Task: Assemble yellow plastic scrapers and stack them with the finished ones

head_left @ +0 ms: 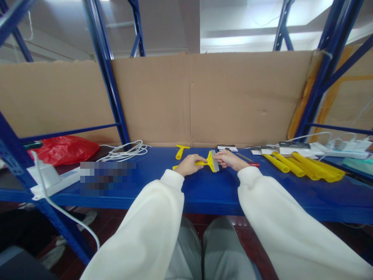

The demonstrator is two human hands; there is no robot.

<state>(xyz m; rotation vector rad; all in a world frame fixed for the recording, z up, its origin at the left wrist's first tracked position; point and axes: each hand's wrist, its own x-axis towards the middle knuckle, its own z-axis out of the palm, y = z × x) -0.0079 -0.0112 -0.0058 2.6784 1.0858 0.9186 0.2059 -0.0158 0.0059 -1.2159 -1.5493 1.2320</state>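
Note:
My left hand (pixel 190 165) is closed round the yellow handle of a scraper (pixel 210 160), which lies sideways just above the blue shelf. Its flat head points right and carries a grey metal blade (pixel 215 161). My right hand (pixel 229 160) pinches at the blade's edge, with the fingertips against the metal. Behind my left hand a yellow T-shaped scraper handle (pixel 181 151) lies on the shelf. Just past my right hand sits a red-handled tool (pixel 254 165), partly hidden by the wrist. A thin grey strip (pixel 244 157) lies beyond it.
Several yellow tube handles (pixel 303 167) lie on the right of the blue shelf (pixel 212 194), with black-and-white cards (pixel 294 147) behind. To the left are coiled white cable (pixel 128 151), a power strip (pixel 62 182) and a red bag (pixel 68 147). Cardboard (pixel 233 97) and blue posts (pixel 106 74) stand behind.

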